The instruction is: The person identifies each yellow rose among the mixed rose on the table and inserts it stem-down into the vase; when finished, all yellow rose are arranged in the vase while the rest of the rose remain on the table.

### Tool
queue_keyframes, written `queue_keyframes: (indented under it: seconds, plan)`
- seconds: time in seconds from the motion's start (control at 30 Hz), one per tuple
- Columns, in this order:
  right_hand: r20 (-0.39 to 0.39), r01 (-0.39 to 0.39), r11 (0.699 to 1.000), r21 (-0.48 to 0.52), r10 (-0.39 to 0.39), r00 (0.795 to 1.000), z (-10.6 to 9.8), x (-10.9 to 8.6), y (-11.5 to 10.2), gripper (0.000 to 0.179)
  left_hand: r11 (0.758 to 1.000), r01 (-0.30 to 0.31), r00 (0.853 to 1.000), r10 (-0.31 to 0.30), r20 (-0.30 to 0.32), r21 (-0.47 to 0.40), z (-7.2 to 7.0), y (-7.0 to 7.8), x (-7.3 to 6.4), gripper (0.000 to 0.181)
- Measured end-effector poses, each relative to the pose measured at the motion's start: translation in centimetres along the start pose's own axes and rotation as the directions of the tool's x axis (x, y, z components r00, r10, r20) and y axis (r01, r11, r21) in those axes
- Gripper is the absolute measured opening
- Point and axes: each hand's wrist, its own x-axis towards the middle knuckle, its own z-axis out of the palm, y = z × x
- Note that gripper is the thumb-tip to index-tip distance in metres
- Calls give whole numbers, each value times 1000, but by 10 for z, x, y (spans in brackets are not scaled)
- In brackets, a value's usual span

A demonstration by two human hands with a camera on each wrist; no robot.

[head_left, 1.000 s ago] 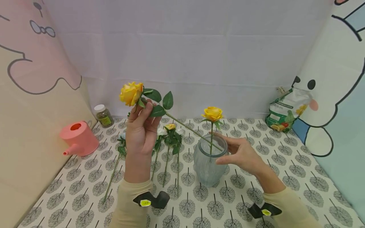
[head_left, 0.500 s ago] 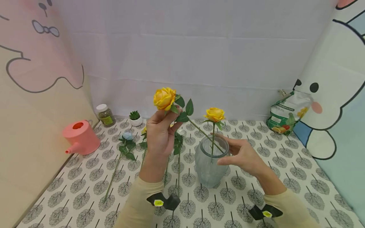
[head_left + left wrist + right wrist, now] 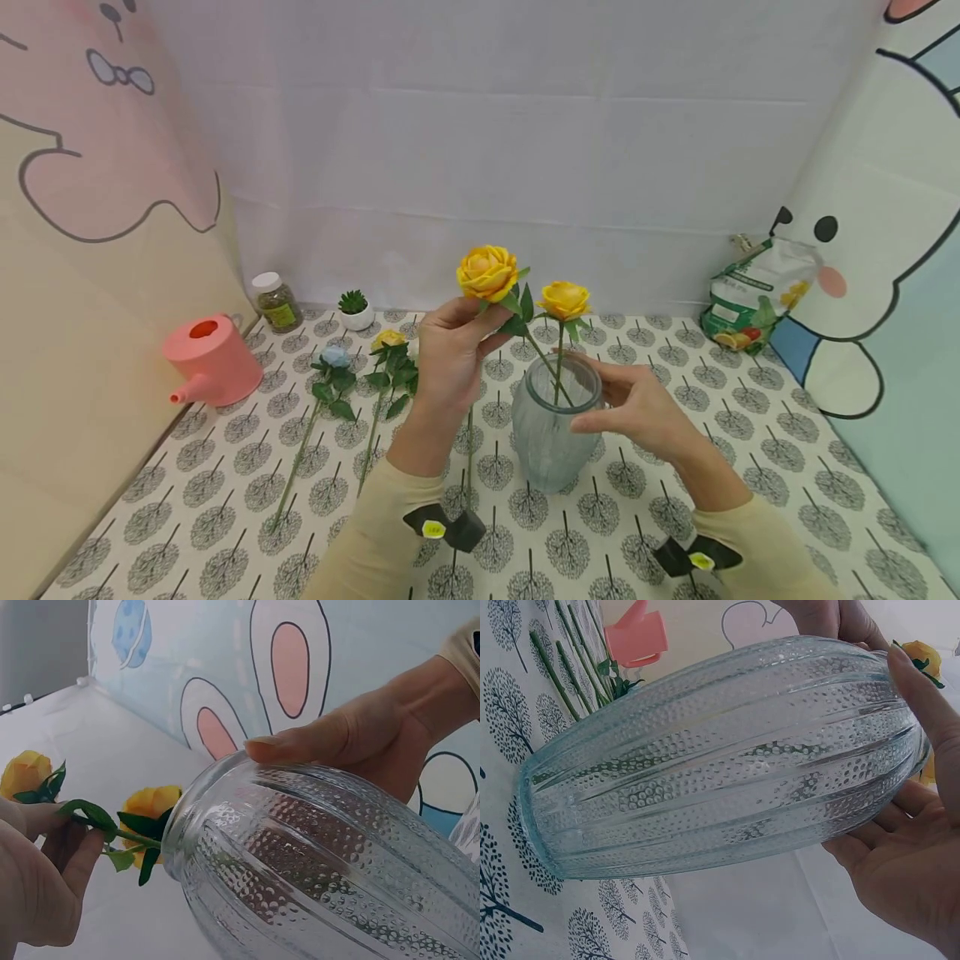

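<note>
- Head view: the left hand (image 3: 448, 358) pinches a yellow rose (image 3: 487, 273) just under its bloom. The rose leans, and its stem goes down into the mouth of the glass vase (image 3: 552, 454).
- A second rose (image 3: 565, 301) stands in the vase, and the two stems cross.
- The right hand (image 3: 637, 408) holds the vase near the rim, thumb in front and fingers behind.
- On the left of the table are a pink watering can (image 3: 221, 367), a jar (image 3: 277, 307) with a white lid, a small plant (image 3: 356, 314) in a white pot, a blue flower (image 3: 336, 358) and a yellow flower (image 3: 390, 340) lying down.
- A bag (image 3: 761, 292) stands at the back right.
- Left wrist view: the left thumb and fingers grip the stem by a leaf. The right thumb presses on the vase's rim.
- Right wrist view: the right thumb and fingers are on two sides of the vase. Green stems lie beyond it.
</note>
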Motion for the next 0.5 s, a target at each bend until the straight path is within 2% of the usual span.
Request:
queue_keyframes:
  seconds: [0.27,0.5]
  plan:
    - [-2,3,1000,-6,-3,1000,0,0,0,75,991,20,1000,-23,21,130,4,-7,-2,39]
    - [1,12,1000,-9,-12,1000,0,0,0,74,982,58,998,-60,4,179,4,-12,-1,26]
